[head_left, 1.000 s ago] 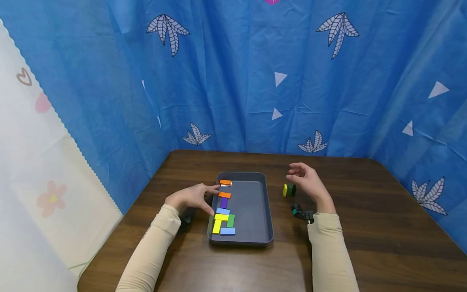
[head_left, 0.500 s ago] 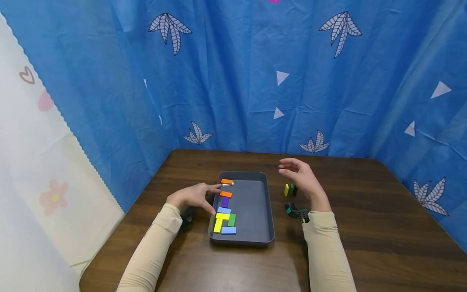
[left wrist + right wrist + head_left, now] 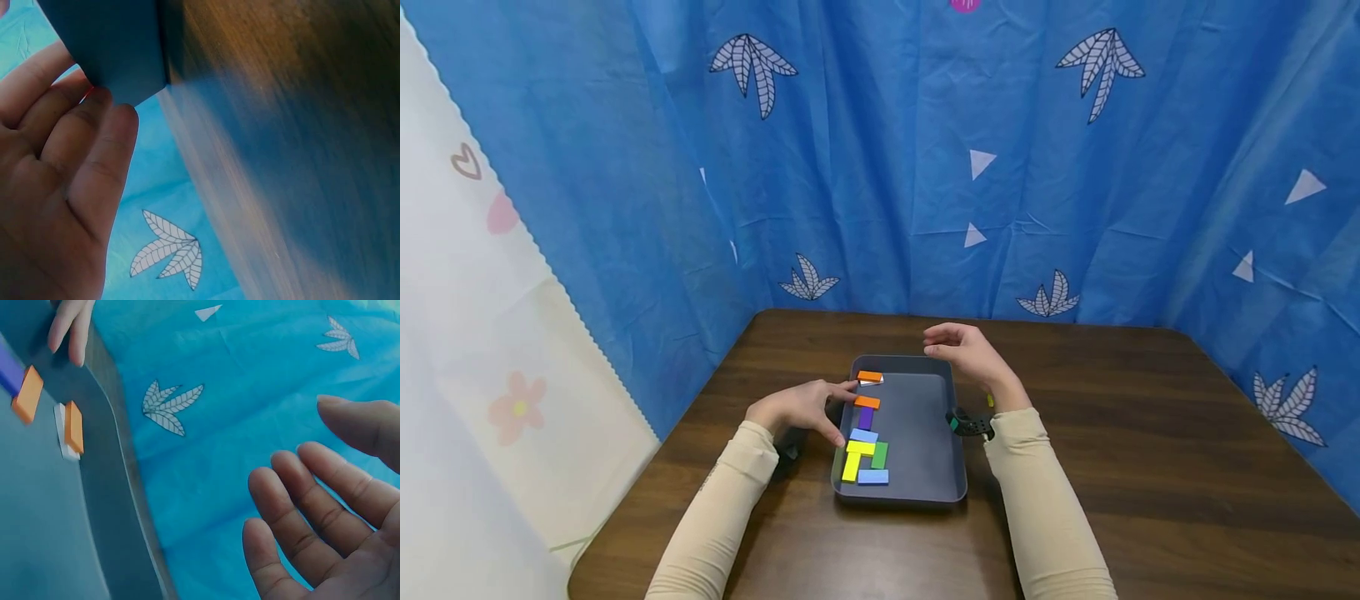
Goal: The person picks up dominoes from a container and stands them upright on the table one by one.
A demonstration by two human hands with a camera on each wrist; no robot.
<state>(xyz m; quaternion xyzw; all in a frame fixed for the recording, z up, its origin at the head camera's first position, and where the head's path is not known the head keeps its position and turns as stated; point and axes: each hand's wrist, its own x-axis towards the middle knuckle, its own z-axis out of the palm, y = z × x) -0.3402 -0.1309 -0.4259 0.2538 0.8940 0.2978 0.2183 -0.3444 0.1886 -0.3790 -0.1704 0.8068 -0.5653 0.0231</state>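
My left hand (image 3: 801, 408) rests at the left wall of a grey tray (image 3: 917, 429), fingers and thumb spread along it. In the left wrist view the fingertips touch the tray's outer side (image 3: 119, 50). My right hand (image 3: 970, 354), empty with relaxed fingers, hovers over the tray's far right corner. Down the tray's left side lie small flat blocks: an orange block (image 3: 870, 377) on a white block (image 3: 872, 383), another orange block (image 3: 867, 403), a purple block (image 3: 866, 418), a light blue block (image 3: 863, 436), two yellow (image 3: 851, 467), a green (image 3: 880, 455) and another light blue block (image 3: 873, 477).
A sliver of a yellow block (image 3: 990, 401) shows on the wooden table (image 3: 1112, 433) beyond the right wrist, mostly hidden. The right wrist wears a black strap (image 3: 972, 424). A blue curtain (image 3: 880, 183) hangs behind the table.
My right hand has moved left, from above the blocks standing right of the tray to the tray's far right corner. Its wrist now hides most of those blocks. My left hand stays put.
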